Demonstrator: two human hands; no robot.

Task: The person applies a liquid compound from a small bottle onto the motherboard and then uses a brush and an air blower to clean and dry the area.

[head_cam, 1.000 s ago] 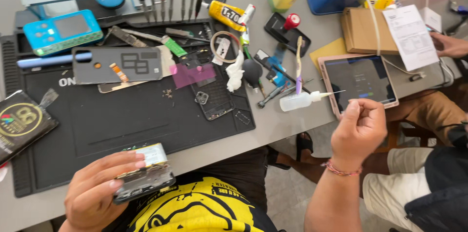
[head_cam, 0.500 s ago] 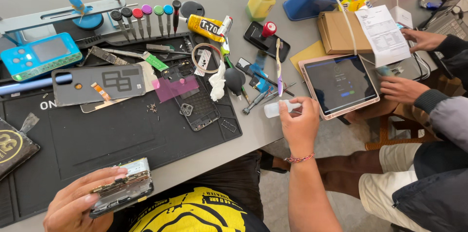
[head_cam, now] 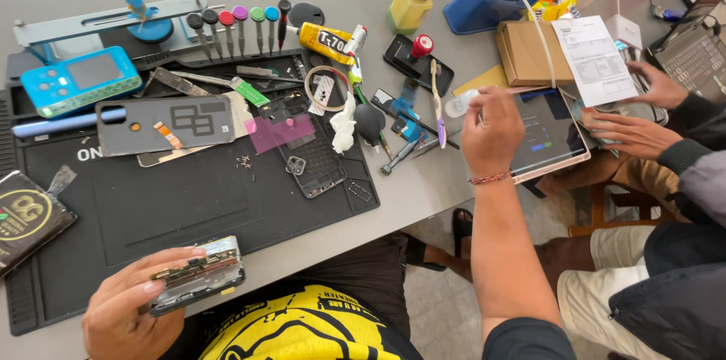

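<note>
1. Two bare hands work at a grey table (head_cam: 423, 201) seen from above, with a black repair mat (head_cam: 174, 209) covering its left part.
2. The left hand (head_cam: 132, 303), at the near edge, is closed around an opened phone body (head_cam: 198, 274), thumb on top and fingers under, probably to keep it level and steady. The phone body shows metal shields, gold-coloured parts and a dark frame.
3. The right hand (head_cam: 491, 129) is stretched forward over the table's right part, fingers curled near a small white squeeze bottle (head_cam: 463, 103); whether it grips the bottle cannot be told.
4. Just right of that hand lies a tablet (head_cam: 552, 133) with a lit screen, beside which another person's hands (head_cam: 631, 133) rest.
5. On the mat lie a grey phone back cover (head_cam: 166, 124), a bare phone frame (head_cam: 314, 152) and loose tiny screws (head_cam: 244, 161), seemingly spread flat to stay sorted.
6. A row of colour-capped screwdrivers (head_cam: 234, 27) stands at the far edge, within reach.
</note>
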